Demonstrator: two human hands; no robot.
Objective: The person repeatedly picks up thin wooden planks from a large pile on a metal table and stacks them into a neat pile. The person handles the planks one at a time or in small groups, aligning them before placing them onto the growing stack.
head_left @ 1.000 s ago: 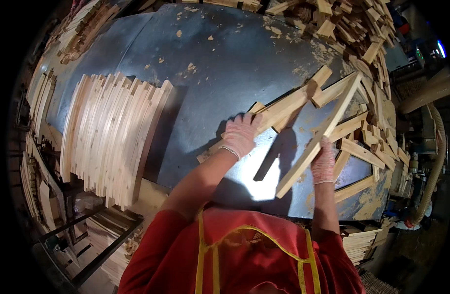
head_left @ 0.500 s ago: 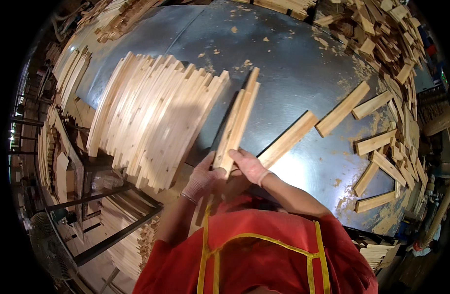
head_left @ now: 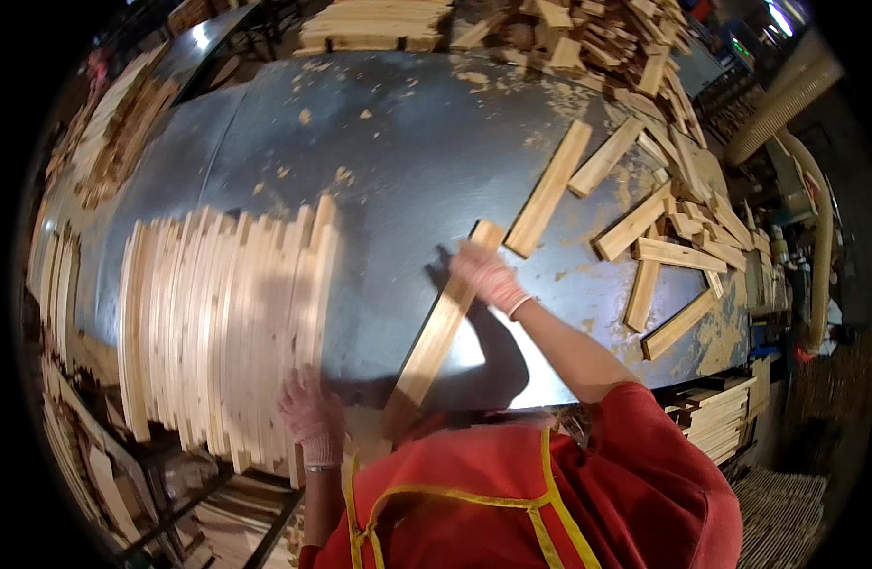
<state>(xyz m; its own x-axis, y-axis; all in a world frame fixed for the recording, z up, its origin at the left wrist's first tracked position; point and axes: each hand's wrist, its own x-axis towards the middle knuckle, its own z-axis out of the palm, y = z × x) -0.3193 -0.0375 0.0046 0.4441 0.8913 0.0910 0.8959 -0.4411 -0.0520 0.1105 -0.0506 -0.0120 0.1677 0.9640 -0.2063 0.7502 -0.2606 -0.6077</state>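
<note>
Side by side in a tight row, many pale wooden strips (head_left: 208, 322) lie on the left of the metal table. My left hand (head_left: 311, 417), in a knitted glove and slightly blurred, rests with extended fingers against the near right end of this row. A wooden board (head_left: 436, 337) lies slantwise in front of me, its near end over the table's front edge. My right hand (head_left: 491, 277), also gloved, grips that board near its far end. Just beyond it lies another wooden board (head_left: 550, 190), apart from the hand.
Loose short boards (head_left: 681, 254) are scattered on the right of the metal table (head_left: 389, 161), with sawdust around them. A heap of offcuts (head_left: 597, 47) rises at the far right. Stacked strips (head_left: 374, 24) stand beyond the far edge. A ribbed hose (head_left: 820, 237) hangs at right.
Both hands held narrow strips together; they have separated. The strips now appear at the row's right end beside my left hand. My right hand has moved right onto the slanted board. The view has turned.
</note>
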